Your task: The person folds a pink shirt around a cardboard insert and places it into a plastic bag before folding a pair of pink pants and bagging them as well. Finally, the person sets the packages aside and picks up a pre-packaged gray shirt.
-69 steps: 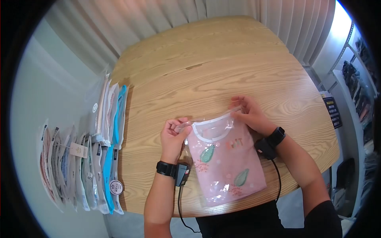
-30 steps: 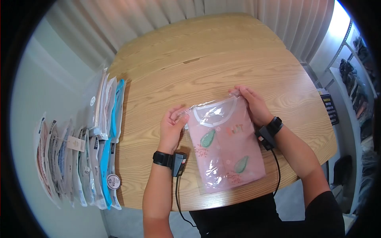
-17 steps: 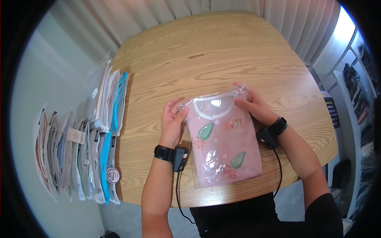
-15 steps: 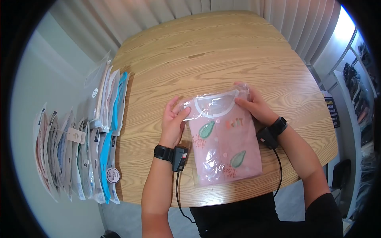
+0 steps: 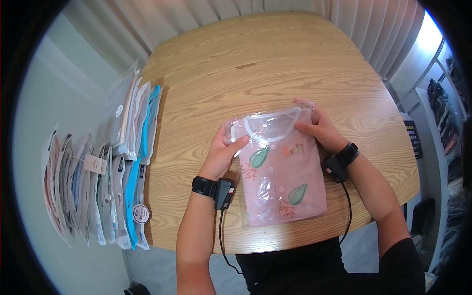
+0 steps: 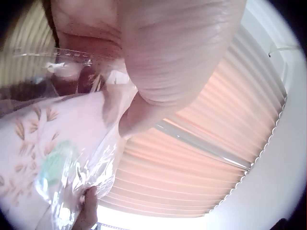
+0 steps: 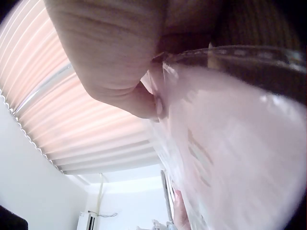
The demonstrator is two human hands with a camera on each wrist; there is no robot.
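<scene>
A folded pink top [image 5: 285, 182] with white neck trim, green leaf-like prints and small lettering lies front up in a clear plastic bag [image 5: 269, 119]. My left hand [image 5: 221, 152] grips the bag's upper left corner, its thumb laid over the front and its fingers behind. At the upper right corner my right hand [image 5: 322, 130] holds on the same way, thumb in front. The left wrist view has the left thumb [image 6: 144, 112] pressing the plastic near a perforated edge strip. In the right wrist view the right thumb [image 7: 139, 100] pinches the bag beside pale pink cloth.
Several bagged garments [image 5: 78, 187] stand in a row along the table's left side, with more bagged packs [image 5: 129, 118] behind them. Around the bag spreads the wooden table [image 5: 265, 73]. A shelf with dark packed goods [image 5: 437, 113] stands beyond the right edge; a pleated curtain [image 5: 211, 19] hangs behind.
The bagged top has shifted away from the table's front edge, both hands moving with it. Most recently, my left thumb has slid further in over the bag's front. The head view has shifted slightly.
</scene>
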